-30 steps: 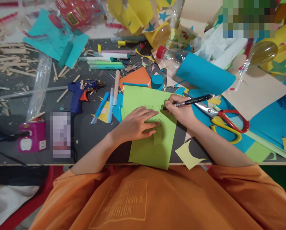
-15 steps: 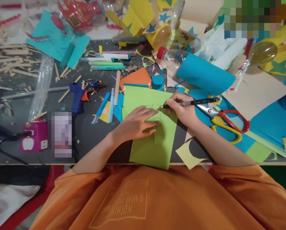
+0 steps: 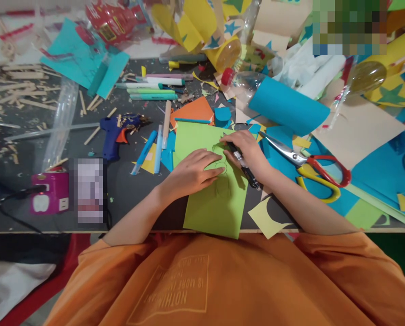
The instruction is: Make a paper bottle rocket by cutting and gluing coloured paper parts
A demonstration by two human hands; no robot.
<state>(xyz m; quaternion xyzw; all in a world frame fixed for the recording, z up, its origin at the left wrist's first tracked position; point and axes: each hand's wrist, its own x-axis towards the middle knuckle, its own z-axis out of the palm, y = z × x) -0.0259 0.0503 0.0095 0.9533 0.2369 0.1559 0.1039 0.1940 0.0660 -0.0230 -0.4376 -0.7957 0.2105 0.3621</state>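
Note:
A light green sheet of paper (image 3: 209, 203) lies on the dark table at the near edge, with thin pen lines drawn near its middle. My left hand (image 3: 192, 171) rests flat on it, fingers stretched out, pressing it down. My right hand (image 3: 245, 148) is closed round a black pen (image 3: 243, 166). The pen's tip touches the sheet just beyond my left fingertips, and its shaft slants back toward my wrist.
Red and yellow scissors (image 3: 311, 167) lie right of my right hand on blue paper. A blue glue gun (image 3: 116, 129), markers (image 3: 151, 93), wooden sticks and paper scraps lie to the left and behind. A bottle wrapped in blue paper (image 3: 284, 106) lies at back right. A pale yellow scrap (image 3: 267, 219) sits at the table edge.
My right hand has turned the pen from lying flat and pointing right to slanting toward me, and its tip has moved left onto the drawing. My left hand has stayed on the sheet.

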